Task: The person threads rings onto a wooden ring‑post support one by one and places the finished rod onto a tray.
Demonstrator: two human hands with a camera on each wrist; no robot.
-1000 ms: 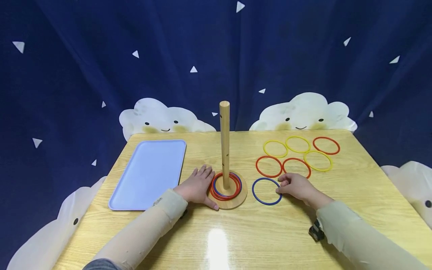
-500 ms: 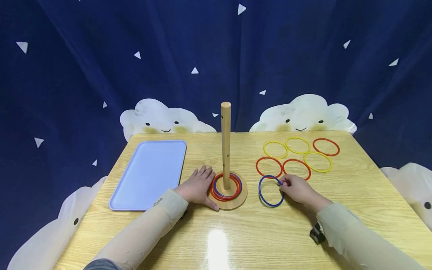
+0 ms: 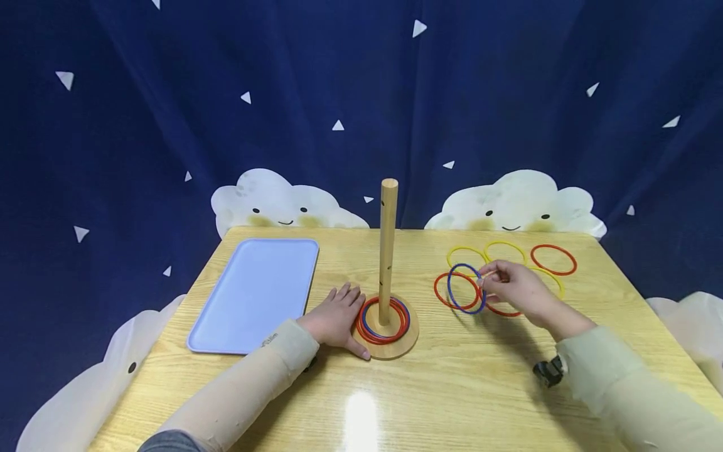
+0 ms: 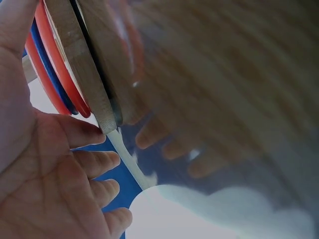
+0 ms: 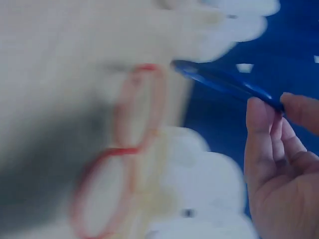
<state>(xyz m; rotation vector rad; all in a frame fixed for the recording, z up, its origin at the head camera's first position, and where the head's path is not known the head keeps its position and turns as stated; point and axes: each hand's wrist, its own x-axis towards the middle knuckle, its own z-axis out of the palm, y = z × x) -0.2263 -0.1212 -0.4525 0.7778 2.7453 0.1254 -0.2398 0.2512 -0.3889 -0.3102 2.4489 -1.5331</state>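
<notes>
Between thumb and fingertips my right hand (image 3: 522, 290) pinches a blue ring (image 3: 450, 290), held tilted above the table. In the right wrist view the blue ring (image 5: 227, 84) appears nearly edge-on at the fingertips. A wooden post (image 3: 387, 251) stands upright on a round wooden base (image 3: 411, 342). Red rings (image 3: 361, 333) and a blue one lie around the post's foot. My left hand (image 3: 334, 319) rests beside the base, fingers spread and thumb along its near edge. In the left wrist view, the left hand (image 4: 55, 174) touches the base's rim (image 4: 82, 64).
Several yellow rings (image 3: 505, 242) and red rings (image 3: 553, 259) lie flat on the table (image 3: 452, 402) at the right, some under the right hand. A pale blue tray (image 3: 257, 295) lies at the left. A dark blue curtain (image 3: 305, 81) hangs behind the table.
The blue ring lay flat at the right hand's fingertips; it was tipped up and is now raised off the table, farther back. The left hand keeps its place at the base.
</notes>
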